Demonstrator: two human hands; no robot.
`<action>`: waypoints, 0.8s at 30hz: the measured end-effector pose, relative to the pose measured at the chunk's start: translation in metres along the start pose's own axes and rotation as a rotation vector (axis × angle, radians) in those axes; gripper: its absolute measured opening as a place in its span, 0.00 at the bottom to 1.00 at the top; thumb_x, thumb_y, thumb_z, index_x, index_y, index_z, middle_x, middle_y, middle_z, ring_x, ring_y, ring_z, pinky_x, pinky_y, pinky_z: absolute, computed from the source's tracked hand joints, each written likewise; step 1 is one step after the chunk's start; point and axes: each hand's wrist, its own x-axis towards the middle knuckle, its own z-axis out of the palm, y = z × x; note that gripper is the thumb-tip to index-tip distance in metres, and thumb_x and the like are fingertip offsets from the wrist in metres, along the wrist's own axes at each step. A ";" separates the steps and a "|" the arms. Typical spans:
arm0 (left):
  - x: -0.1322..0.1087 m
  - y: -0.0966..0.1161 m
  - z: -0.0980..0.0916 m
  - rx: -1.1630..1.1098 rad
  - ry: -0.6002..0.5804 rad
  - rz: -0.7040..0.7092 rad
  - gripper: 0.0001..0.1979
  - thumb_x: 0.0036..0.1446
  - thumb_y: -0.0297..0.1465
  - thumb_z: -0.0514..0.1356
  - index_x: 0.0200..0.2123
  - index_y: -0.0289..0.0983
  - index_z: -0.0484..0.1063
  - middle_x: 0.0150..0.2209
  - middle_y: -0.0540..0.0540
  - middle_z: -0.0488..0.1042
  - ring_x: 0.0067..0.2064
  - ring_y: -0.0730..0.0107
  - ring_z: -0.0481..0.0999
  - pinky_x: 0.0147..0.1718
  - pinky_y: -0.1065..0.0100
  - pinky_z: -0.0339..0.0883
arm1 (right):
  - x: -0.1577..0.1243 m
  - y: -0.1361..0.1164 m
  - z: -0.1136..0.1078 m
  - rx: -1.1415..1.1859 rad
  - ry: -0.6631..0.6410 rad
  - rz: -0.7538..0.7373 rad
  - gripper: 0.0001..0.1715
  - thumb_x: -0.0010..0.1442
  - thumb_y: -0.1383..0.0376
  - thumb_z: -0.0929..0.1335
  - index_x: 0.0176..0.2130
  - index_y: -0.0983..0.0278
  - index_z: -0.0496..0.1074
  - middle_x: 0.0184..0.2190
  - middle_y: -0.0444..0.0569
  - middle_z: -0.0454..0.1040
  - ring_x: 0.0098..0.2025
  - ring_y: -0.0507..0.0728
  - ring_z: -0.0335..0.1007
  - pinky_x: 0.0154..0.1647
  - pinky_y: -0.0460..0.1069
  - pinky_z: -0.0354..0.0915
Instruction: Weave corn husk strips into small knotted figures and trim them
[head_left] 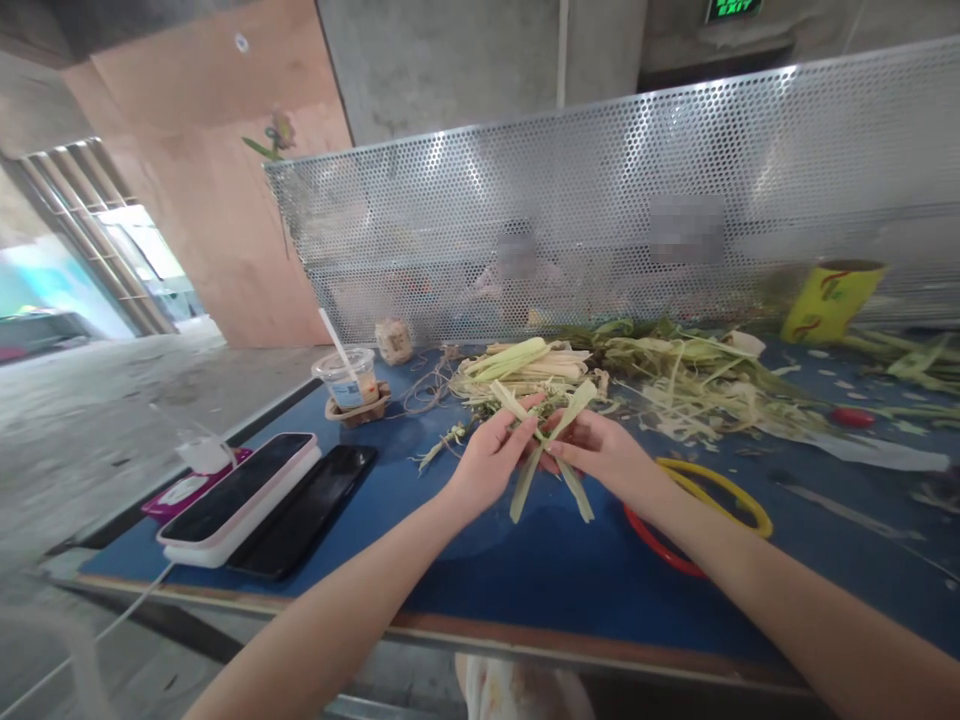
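Observation:
Over the middle of the blue table, both hands meet on a bow of pale green corn husk strips [529,487]. My left hand [496,442] pinches the crossing of the strips from the left, thumb on top. From the other side my right hand [594,447] grips the same crossing, its thumb near the middle. Two strip ends point up and two hang down. Small green sprigs show behind the bow, partly hidden by the fingers. Just beyond lies a pile of corn husks [525,362]. A small loose sprig [448,440] rests left of my left hand.
Left on the table [450,590] are a phone in a pale case [240,495], a black phone [304,515] and a drink cup with straw [349,380]. Yellow and red rings [720,480] lie under my right forearm. A perforated metal screen [600,200] stands behind, beside a yellow roll [832,300].

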 end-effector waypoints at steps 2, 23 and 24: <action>-0.002 0.001 0.001 0.012 -0.036 0.009 0.23 0.55 0.37 0.52 0.54 0.36 0.60 0.20 0.51 0.73 0.23 0.70 0.73 0.24 0.74 0.63 | 0.000 -0.001 0.002 0.028 -0.079 -0.003 0.13 0.49 0.59 0.68 0.31 0.64 0.65 0.18 0.40 0.68 0.19 0.48 0.63 0.20 0.44 0.58; 0.002 0.002 -0.005 -0.227 -0.070 -0.131 0.23 0.44 0.37 0.63 0.44 0.32 0.71 0.26 0.45 0.77 0.26 0.67 0.76 0.31 0.68 0.67 | -0.003 -0.015 -0.006 -0.261 0.051 -0.043 0.15 0.52 0.57 0.65 0.36 0.64 0.70 0.29 0.48 0.75 0.33 0.57 0.71 0.34 0.50 0.65; 0.001 0.003 -0.006 -0.234 -0.055 -0.146 0.23 0.44 0.38 0.63 0.44 0.33 0.71 0.27 0.45 0.77 0.26 0.67 0.76 0.31 0.68 0.67 | -0.004 -0.018 -0.006 -0.259 0.046 -0.025 0.15 0.52 0.58 0.64 0.38 0.64 0.69 0.31 0.49 0.75 0.35 0.57 0.71 0.35 0.50 0.65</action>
